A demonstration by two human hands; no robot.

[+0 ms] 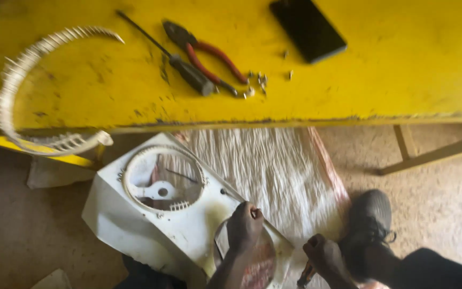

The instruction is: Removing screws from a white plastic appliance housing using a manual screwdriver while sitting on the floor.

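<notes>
A white plastic housing (183, 225) with a large round opening leans on the floor below the yellow table (380, 64). My left hand (244, 227) rests as a closed fist on the housing's lower end, pinching something small that I cannot make out. My right hand (323, 257) hangs low beside my dark shoe (369, 222), closed around a thin tool (306, 275) whose tip points down. What kind of tool it is stays unclear.
On the table lie red-handled pliers (204, 53), a dark screwdriver (180, 61), several small screws (258, 83) and a black phone (308, 27). A white curved grille ring (12, 91) hangs over the table's left edge. A white woven sack (274, 171) covers the floor.
</notes>
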